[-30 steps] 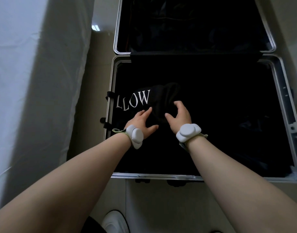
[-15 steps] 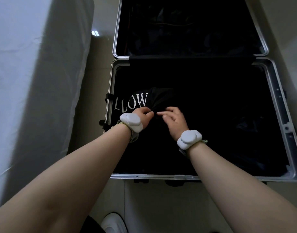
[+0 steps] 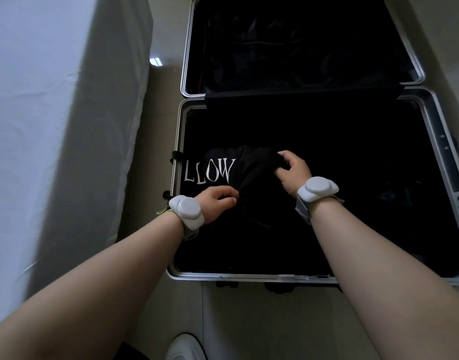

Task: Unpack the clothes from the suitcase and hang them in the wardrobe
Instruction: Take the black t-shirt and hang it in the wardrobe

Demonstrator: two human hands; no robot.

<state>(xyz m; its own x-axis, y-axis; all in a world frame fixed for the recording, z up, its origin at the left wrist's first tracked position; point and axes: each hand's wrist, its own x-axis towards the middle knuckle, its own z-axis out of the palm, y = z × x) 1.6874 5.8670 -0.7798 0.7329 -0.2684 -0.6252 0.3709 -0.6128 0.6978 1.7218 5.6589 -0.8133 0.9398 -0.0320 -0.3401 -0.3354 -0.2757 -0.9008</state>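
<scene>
An open suitcase (image 3: pixel 180 141) with a silver rim lies on the floor in front of me, both halves lined in black. In its near half lies a black garment (image 3: pixel 251 162) printed with white letters "LLOW". My left hand (image 3: pixel 218 203) pinches a fold of the garment at its near edge. My right hand (image 3: pixel 292 170) grips a bunched fold of the same garment farther back and to the right. Other dark clothes fill the near half and are hard to tell apart. White bands sit on both wrists.
A bed or surface draped in a white sheet (image 3: pixel 46 126) stands close along the suitcase's left side. The suitcase lid (image 3: pixel 296 42) lies open at the back. Pale floor tiles (image 3: pixel 249 320) and my white shoe (image 3: pixel 184 349) show near the bottom.
Both hands closed their fingers on the black garment. My right hand moved up and to the right with a bunch of cloth; my left hand shifted slightly toward me.
</scene>
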